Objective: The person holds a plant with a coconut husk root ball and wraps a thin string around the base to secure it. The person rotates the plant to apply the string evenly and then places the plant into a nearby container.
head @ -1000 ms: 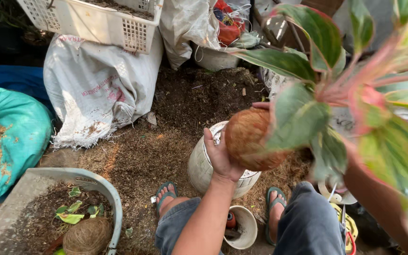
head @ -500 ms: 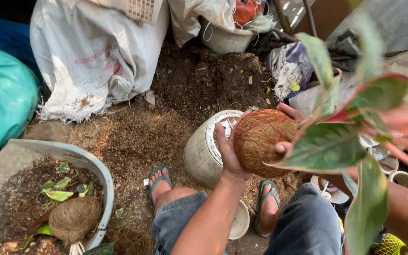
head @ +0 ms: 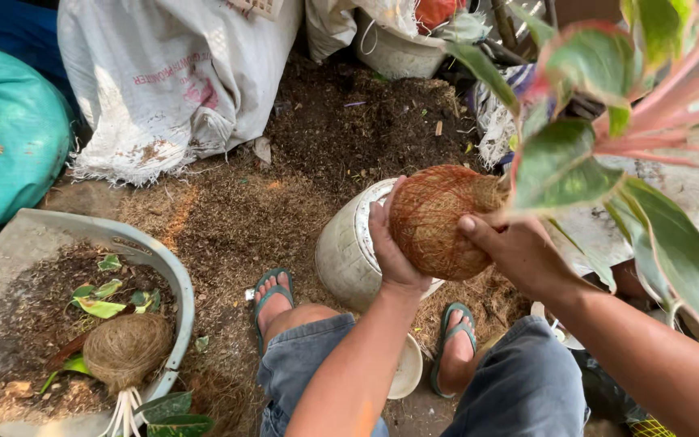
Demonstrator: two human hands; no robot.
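Teal woven sack [head: 6, 137] is seen at far left, w/ brown husk spilling over its edge. Next to it, lower left, a pale grey round plastic basin [head: 173, 275] holds dark soil mix, a few green cut leaves [head: 99, 303] & a finished brown fibre-wrapped root ball [head: 127, 350], white stems poking out below it. Behind, top centre-left, a big white woven sack [head: 163, 77] is propped upright. Ground betw. them is covered w/ dark soil & coir dust [head: 228, 218].

Centre: an off-white plastic bucket [head: 341, 259] is tipped on its side, just in front of the knees; feet in teal flip-flops [head: 273, 287] are planted either side of it. A small cream bowl [head: 408, 368] sits betw. the legs, partly hidden by the arm.

Over the bucket mouth a round orange-brown coir-wrapped plant ball [head: 434, 222] is held up. Left hand [head: 390, 251] is cupped around its left & under side, fingers pressed on the fibre. Right hand [head: 515, 251] is clasped on the right side, thumb laid across the front. Both hands are clamped on the ball, apart from each other.

Right: green-&-pink variegated leaves [head: 592, 154] of the plant rise out of the ball's top, blurred close to the camera. A white bucket [head: 398, 53] is set at top, behind the soil.
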